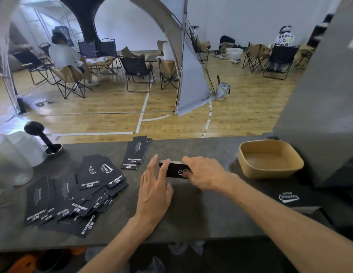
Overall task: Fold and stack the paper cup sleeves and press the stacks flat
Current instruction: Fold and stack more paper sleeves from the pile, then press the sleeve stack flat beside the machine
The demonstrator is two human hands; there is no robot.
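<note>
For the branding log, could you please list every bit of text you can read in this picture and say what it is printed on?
"CAMPING CLUB": on the loose black sleeves spread at the left of the counter.
Script logo on the sleeve between both hands: too distorted to read.
Similar white script logo on a black item at the right: unreadable.
Small print on the stacked sleeves: too small.
Lettering on a distant person's shirt: blurred.

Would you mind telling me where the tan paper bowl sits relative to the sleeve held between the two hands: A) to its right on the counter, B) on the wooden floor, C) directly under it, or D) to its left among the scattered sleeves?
A: the tan paper bowl stands on the counter, right of the sleeve held by both hands.
</note>
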